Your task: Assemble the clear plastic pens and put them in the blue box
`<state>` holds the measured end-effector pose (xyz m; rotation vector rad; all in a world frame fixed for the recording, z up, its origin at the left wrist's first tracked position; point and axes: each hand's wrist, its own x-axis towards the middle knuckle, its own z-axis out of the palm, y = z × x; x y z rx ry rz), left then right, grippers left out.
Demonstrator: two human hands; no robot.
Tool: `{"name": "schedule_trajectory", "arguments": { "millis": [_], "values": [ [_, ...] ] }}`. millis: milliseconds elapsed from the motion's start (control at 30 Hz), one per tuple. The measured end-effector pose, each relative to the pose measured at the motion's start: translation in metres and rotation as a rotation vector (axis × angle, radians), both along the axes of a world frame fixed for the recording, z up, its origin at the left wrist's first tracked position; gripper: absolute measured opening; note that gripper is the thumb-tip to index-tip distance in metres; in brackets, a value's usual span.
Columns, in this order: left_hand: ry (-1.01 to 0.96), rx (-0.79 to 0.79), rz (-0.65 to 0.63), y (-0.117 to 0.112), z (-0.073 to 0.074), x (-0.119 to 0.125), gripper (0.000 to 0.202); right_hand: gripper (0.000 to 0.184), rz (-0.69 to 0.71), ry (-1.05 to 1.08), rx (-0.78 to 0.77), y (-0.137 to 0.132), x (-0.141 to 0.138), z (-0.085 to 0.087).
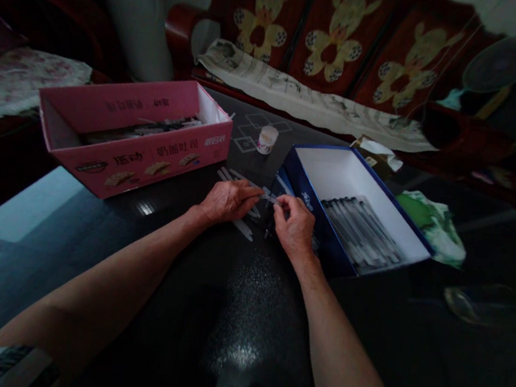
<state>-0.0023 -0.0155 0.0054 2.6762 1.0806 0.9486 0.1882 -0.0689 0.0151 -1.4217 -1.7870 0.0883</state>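
Observation:
Between my two hands is a thin, clear pen part (269, 198), gripped at both ends by my fingertips. My left hand (231, 200) has its fingers pressed together on the left end. The fingers of my right hand (294, 220) pinch the other end, beside the wall of the blue box (297, 189). Loose translucent pen barrels (242, 226) lie on the dark table under and around my hands, partly covered by them. Inside the blue box, pens (363, 231) with dark ends lie side by side in a row.
At left stands a pink box (167, 155) with thin pen parts inside. A small white tub (267, 140) sits between the boxes. Right of the blue box lie a green and white packet (433, 224) and a brown carton (376, 152). A wooden sofa (186, 23) stands behind the table.

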Motion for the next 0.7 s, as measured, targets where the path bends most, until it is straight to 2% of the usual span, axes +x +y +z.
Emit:
{"name": "schedule_trajectory", "arguments": {
  "millis": [200, 433, 700],
  "values": [
    [0.073, -0.026, 0.006, -0.0028, 0.0031, 0.0010, 0.034, 0.014, 0.038, -0.002, 0.019, -0.0020, -0.0013, 0.0035],
    [0.102, -0.028, -0.064, -0.0027, 0.0032, 0.0001, 0.033, 0.016, 0.135, 0.036, -0.002, -0.0019, -0.0008, 0.0040],
    [0.099, -0.026, -0.123, -0.0035, 0.0086, -0.0009, 0.033, 0.015, 0.203, 0.278, -0.128, -0.0025, 0.0021, 0.0077]
  ]
}}
